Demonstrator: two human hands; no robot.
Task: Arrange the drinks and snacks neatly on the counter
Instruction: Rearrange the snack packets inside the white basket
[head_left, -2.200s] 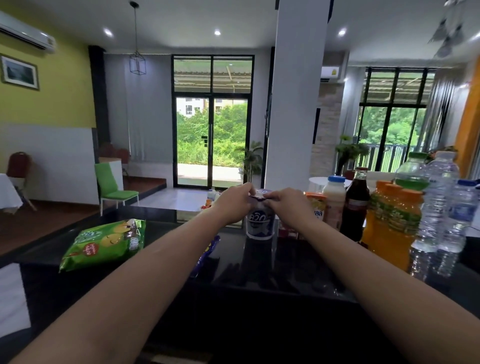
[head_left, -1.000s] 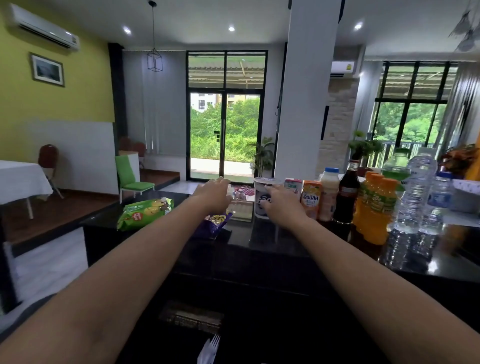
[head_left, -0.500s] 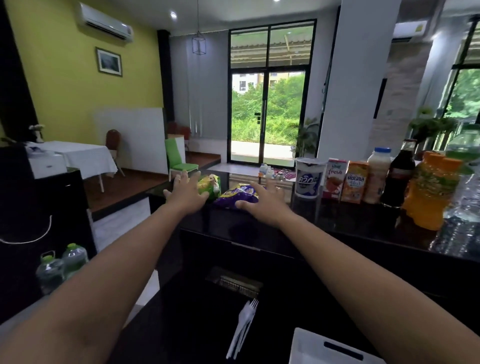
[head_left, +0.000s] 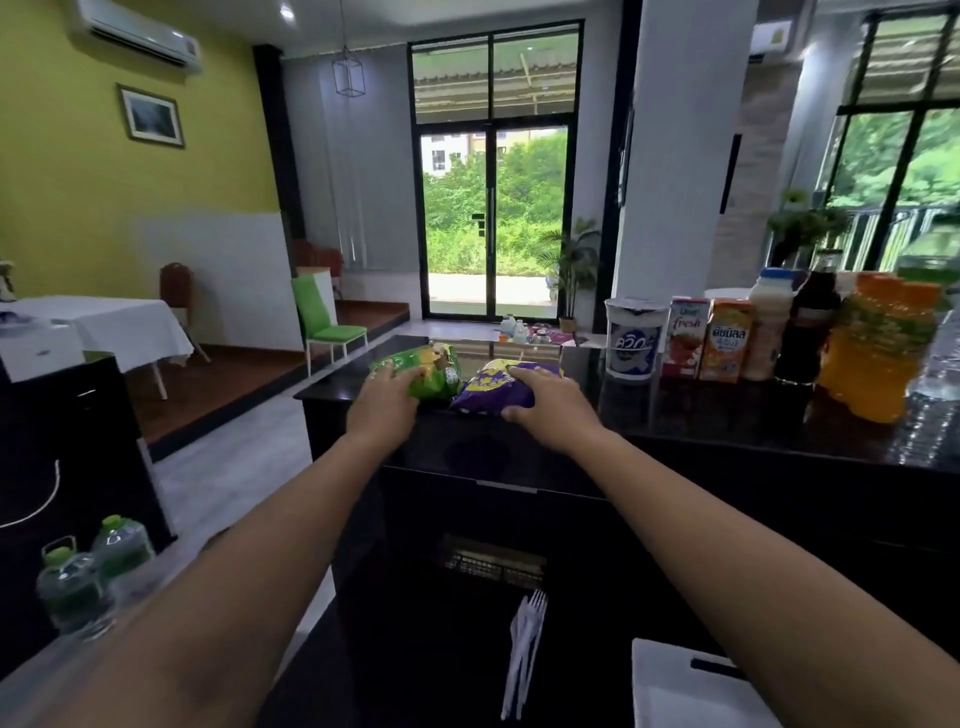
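Note:
On the black counter (head_left: 675, 415), a green snack bag (head_left: 434, 366) and a purple snack bag (head_left: 493, 389) lie side by side at the left end. My left hand (head_left: 384, 402) rests on the green bag with fingers laid over it. My right hand (head_left: 550, 402) covers the purple bag, thumb at its near edge. To the right stands a row: a white cup (head_left: 635, 338), a red juice carton (head_left: 687, 338), an orange carton (head_left: 728, 340), a white bottle (head_left: 769, 322), a dark bottle (head_left: 810, 332) and orange bottles (head_left: 878, 348).
Clear water bottles (head_left: 940, 358) stand at the far right edge. Below the counter lie plastic forks (head_left: 524, 644) and a white box (head_left: 691, 686). Two green-capped bottles (head_left: 88, 571) sit at the lower left. A green chair (head_left: 324, 319) and a white-clothed table (head_left: 104, 322) stand beyond.
My hands left the white cup and moved left onto the two snack bags. The green bag now lies right beside the purple one. The view has swung left and pulled back.

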